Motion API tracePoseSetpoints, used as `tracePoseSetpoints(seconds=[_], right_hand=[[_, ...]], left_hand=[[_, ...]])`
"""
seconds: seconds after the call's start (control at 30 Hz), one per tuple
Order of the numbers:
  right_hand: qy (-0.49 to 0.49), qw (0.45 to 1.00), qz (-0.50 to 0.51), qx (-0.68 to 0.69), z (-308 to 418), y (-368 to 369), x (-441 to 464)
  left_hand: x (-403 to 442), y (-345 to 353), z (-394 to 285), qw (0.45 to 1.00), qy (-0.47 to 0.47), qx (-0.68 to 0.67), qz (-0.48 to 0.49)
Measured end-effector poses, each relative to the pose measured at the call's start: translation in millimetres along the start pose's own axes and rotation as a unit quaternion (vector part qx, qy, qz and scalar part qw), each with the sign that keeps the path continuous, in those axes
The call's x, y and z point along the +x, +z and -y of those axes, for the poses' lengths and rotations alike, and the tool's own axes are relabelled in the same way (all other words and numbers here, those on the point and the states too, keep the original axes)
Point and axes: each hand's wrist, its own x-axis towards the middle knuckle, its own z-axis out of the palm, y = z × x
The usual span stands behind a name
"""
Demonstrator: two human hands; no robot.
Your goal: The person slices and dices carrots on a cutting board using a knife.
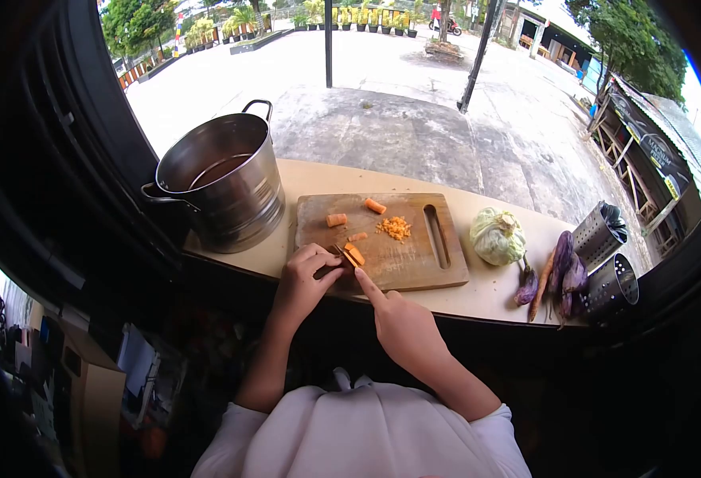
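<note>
On the wooden cutting board (414, 272), my right hand (406, 327) grips a small knife (343, 252), its index finger stretched along the top of the blade. The handle is hidden inside the palm. My left hand (306, 275) is curled at the board's near left edge, its fingertips pinching a carrot piece at the blade; most of that piece is covered. Cut carrot slices (355, 253) lie against the knife. Farther back are a carrot chunk (337, 220), another carrot stub (375, 206), a small sliver (357, 237) and a heap of diced carrot (395, 229).
A large steel pot (235, 199) with dark contents stands left of the board. To the right sit a cabbage (497, 237), purple eggplants (559, 263), a whole carrot (541, 288) and two perforated metal holders (611, 283). The narrow counter (366, 177) borders a paved yard.
</note>
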Motion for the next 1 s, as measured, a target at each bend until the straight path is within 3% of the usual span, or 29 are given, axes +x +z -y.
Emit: tracePoseSetpoints(seconds=[0.63,1.0], right_hand=[[-0.033,0.995,-0.083,0.038,-9.7,6.6,-11.4],[0.004,0.999,-0.042,0.021,-0.5,4.8,-12.0]], left_hand=[[1.7,2.8,-1.6,1.0,-0.004,-0.009,-0.018],[1.7,0.9,-2.3,1.0,-0.009,-0.013,-0.016]])
